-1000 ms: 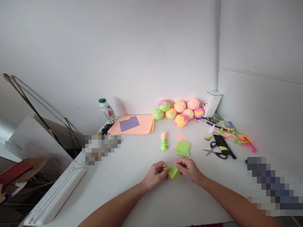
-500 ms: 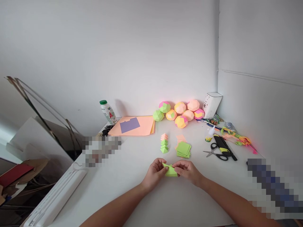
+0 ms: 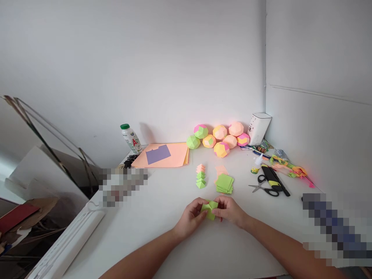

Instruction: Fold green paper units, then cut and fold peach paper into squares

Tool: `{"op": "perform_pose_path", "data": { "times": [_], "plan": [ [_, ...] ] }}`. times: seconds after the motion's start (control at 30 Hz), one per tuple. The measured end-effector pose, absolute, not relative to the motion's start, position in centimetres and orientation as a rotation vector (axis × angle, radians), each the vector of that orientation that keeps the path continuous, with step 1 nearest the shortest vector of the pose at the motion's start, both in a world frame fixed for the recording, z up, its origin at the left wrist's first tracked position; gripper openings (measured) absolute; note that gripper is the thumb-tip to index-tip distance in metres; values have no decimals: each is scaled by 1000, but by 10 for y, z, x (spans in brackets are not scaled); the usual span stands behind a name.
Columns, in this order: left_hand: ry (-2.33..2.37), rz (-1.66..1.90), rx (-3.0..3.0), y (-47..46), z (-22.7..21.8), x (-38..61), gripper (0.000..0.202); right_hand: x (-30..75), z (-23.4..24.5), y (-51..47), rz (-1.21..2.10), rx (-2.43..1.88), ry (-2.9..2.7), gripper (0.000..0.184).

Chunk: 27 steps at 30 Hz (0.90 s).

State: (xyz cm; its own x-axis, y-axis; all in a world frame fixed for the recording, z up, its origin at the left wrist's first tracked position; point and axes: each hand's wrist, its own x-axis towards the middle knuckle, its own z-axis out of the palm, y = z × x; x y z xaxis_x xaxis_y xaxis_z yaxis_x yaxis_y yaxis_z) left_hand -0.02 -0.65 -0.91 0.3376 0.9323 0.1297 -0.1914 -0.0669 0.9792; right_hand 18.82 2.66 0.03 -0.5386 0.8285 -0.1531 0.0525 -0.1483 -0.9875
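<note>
Between both hands is a small green paper square point(image 3: 209, 212) with fold lines and a raised flap near its top. My left hand point(image 3: 192, 215) pinches its left edge, thumb on the front face. At the right side, my right hand point(image 3: 230, 211) grips the same paper with thumb and fingers. Just beyond the hands lies a stack of green paper squares point(image 3: 224, 183), partly over peach paper pieces point(image 3: 221, 169). Left of that stack stands a row of small folded paper pieces point(image 3: 200, 182), peach at the back and green in front.
Several multicoloured paper balls point(image 3: 221, 149) rest against the wall. Scissors point(image 3: 264, 186), a black-and-yellow cutter point(image 3: 271, 178) and a glue bottle point(image 3: 256, 164) lie to the right. Peach sheets point(image 3: 177, 157) and a white bottle point(image 3: 131, 139) are at the back left; a white device point(image 3: 69, 240) lines the left edge.
The green paper has turned from a wide, creased shape to a flatter square facing me, with its flap raised. The fingers have shifted along its edges, and the view has moved slightly.
</note>
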Motion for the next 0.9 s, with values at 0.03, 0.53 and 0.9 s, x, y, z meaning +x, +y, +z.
{"op": "perform_pose_path", "data": {
  "times": [0.03,0.53,0.9],
  "plan": [
    [789,1101,1358,-7,-10,-1,24,188,0,26,1740,-1004,-1555,26],
    [1079,1129,1610,-6,-16,-3,31,188,2,27,1459,-969,-1674,27],
    [1084,1075,1610,-7,-9,-2,27,189,7,23,1468,-937,-1656,26]
  ]
}}
